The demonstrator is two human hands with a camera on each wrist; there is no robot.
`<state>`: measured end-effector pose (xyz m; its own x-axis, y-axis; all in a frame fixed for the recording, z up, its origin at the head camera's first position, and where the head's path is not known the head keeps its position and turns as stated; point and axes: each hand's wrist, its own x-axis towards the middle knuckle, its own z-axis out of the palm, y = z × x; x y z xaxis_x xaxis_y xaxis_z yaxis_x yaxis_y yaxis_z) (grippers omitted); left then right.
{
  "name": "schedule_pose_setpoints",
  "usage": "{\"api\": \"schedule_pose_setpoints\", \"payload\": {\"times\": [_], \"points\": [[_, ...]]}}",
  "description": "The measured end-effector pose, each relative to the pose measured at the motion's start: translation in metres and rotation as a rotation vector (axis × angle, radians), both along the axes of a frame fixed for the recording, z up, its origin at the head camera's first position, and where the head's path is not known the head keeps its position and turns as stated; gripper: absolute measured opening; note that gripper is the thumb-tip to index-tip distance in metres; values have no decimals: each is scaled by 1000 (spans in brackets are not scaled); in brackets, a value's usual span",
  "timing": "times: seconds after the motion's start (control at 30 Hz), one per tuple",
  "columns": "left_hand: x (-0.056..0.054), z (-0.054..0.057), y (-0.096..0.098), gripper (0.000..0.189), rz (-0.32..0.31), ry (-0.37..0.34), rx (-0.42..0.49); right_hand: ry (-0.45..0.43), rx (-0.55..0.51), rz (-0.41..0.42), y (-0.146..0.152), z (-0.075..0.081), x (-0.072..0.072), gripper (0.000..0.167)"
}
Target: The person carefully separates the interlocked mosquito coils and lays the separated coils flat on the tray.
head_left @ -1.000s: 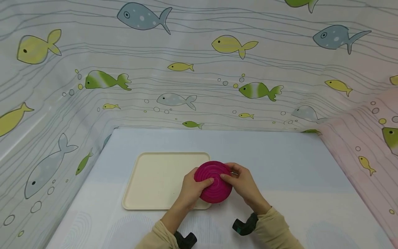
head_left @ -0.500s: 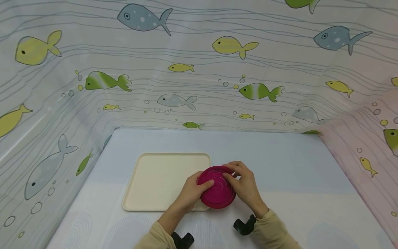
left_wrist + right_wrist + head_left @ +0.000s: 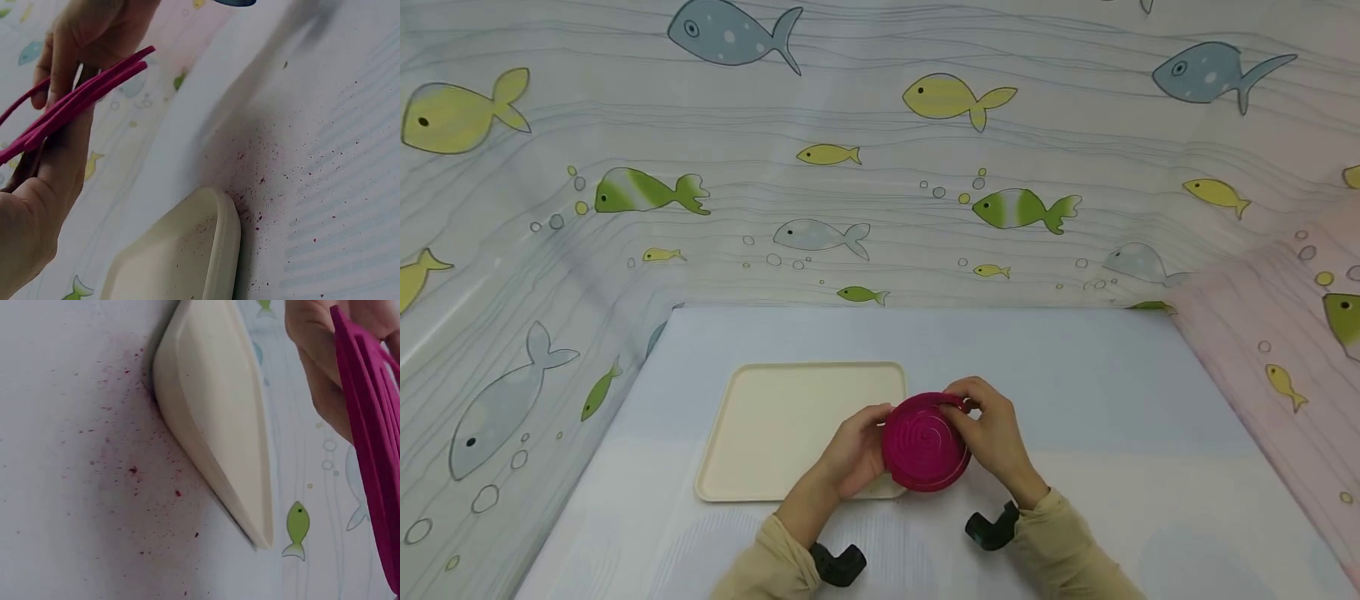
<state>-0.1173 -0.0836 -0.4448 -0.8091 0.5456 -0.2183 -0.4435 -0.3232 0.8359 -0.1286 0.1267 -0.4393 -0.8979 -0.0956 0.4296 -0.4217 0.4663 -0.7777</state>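
Fish-patterned sheeting encloses the pale table (image 3: 1112, 417) on three sides. Above the table's near middle, a magenta spiral coil disc (image 3: 925, 442) is held tilted off the surface, over the right edge of a cream tray (image 3: 775, 425). Its left rim is gripped by the left hand (image 3: 853, 450), its right and upper rim by the right hand (image 3: 992, 433). Magenta crumbs are scattered on the table beside the tray.
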Motion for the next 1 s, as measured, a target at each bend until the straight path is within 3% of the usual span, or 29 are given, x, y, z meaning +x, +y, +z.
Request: {"api": "schedule_pose_setpoints", "payload": {"times": [0.1, 0.2, 0.33, 0.43, 0.5, 0.63, 0.77, 0.87, 1.0], "points": [[-2, 1, 0, 33, 60, 70, -43, -77, -9, -48, 0, 4, -3, 18], [-2, 0, 1, 41, 180, 149, -193, -163, -16, -68, 1, 5, -3, 21], [-2, -5, 3, 38, 331, 223, -399, -264, -15, -20, 2, 7, 0, 34], [-2, -8, 6, 35, 398, 309, -507, -263, 20, 23, 0, 8, 2, 39], [-1, -8, 7, 35, 430, 364, -562, -204, 53, 35, -1, 7, 4, 37], [1, -4, 10, 34, 453, 434, -640, -57, 97, 28, -3, 4, 5, 36], [2, 0, 11, 32, 439, 418, -638, -7, 74, 34, -4, 3, 5, 36], [2, 1, 11, 35, 406, 363, -603, -64, 49, 31, -4, 4, 3, 33], [3, 1, 12, 35, 369, 311, -585, -281, -23, 64, -3, 5, 3, 37]]}}
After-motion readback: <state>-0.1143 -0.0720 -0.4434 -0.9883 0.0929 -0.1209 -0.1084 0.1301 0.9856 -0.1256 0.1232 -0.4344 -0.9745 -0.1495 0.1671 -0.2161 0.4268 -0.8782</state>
